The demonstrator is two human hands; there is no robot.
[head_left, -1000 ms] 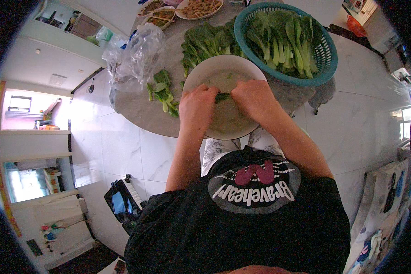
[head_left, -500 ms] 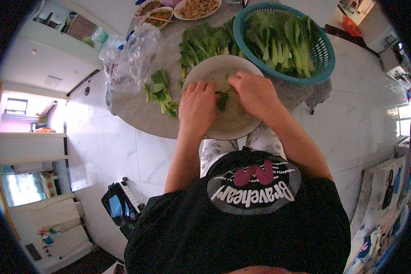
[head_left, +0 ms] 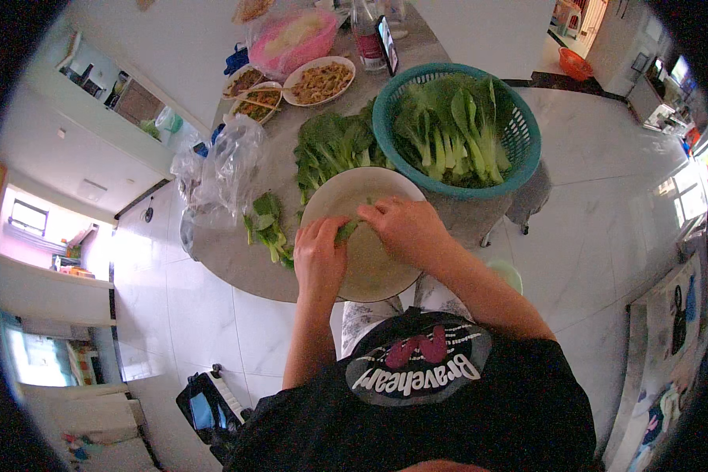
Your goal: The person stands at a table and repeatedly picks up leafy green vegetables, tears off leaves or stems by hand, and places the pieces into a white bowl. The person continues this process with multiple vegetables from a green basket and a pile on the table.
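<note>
Shifted leftward, a green leaf is pinched by the curled left hand; the right hand is curled, its hold unclear. White lettering is borne by the shirt.

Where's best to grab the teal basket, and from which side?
I'd take the basket by its right rim, coming from the right: the curved wall there shows bare of leaves, while the bowl and piled greens crowd its left side.
</note>
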